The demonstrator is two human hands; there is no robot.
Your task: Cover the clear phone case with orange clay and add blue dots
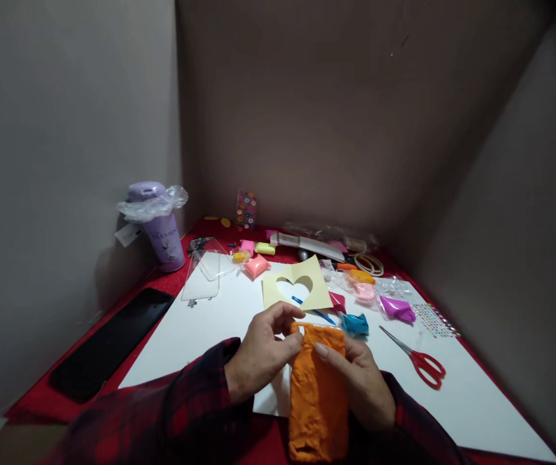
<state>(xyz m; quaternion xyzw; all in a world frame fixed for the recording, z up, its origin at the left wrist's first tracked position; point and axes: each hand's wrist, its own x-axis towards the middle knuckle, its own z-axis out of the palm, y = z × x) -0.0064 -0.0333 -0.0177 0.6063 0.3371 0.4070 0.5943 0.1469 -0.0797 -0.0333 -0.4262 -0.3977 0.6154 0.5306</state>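
A phone case [319, 394] covered in lumpy orange clay stands tilted toward me at the front edge of the white board. My right hand [362, 381] grips its right side, thumb lying on the clay and fingers behind. At the top left corner, my left hand [270, 349] presses its thumb beside a small bare opening, with the index finger curled over the top edge. A clear strip of the case shows along the top. Just beyond it lie a cream paper with a heart cut-out [323, 294] and a blue clay packet [355, 325].
Red-handled scissors [425, 365] and a gem sticker sheet [435, 321] lie right, near a purple clay packet [398, 309]. Clear phone cases [201, 278] lie left on the white board [161, 352]. A black phone [113, 342] and lilac cup [164, 236] are further left. Walls enclose the table.
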